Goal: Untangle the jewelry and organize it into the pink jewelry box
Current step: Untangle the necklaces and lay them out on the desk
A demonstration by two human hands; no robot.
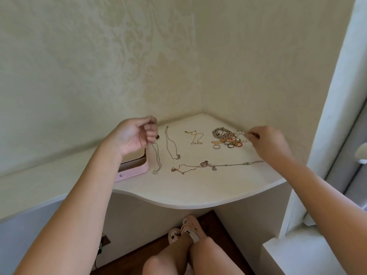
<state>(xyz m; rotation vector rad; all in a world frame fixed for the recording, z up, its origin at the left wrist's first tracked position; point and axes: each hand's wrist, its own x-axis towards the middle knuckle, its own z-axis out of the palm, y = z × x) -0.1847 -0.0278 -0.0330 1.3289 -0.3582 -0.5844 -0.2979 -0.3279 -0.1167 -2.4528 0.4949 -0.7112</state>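
Left hand [137, 135] is curled, pinching the chain [157, 159] by its top end. Right hand [268, 141] pinches the pearl strand [241, 133] at the pile [226, 138] edge. Chain's long axis runs wall-to-you, ring end nearest, just beside the box [135, 172]. Lift it straight and slow, clear of the next chain [170, 143]. Ease the pearls out sideways; don't drag the rings [231, 145].

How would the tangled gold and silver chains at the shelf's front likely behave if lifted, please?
The tangled gold and silver chains lie thin and wavy, so probably floppy and light. Knotted mid-length, they would likely rise together.
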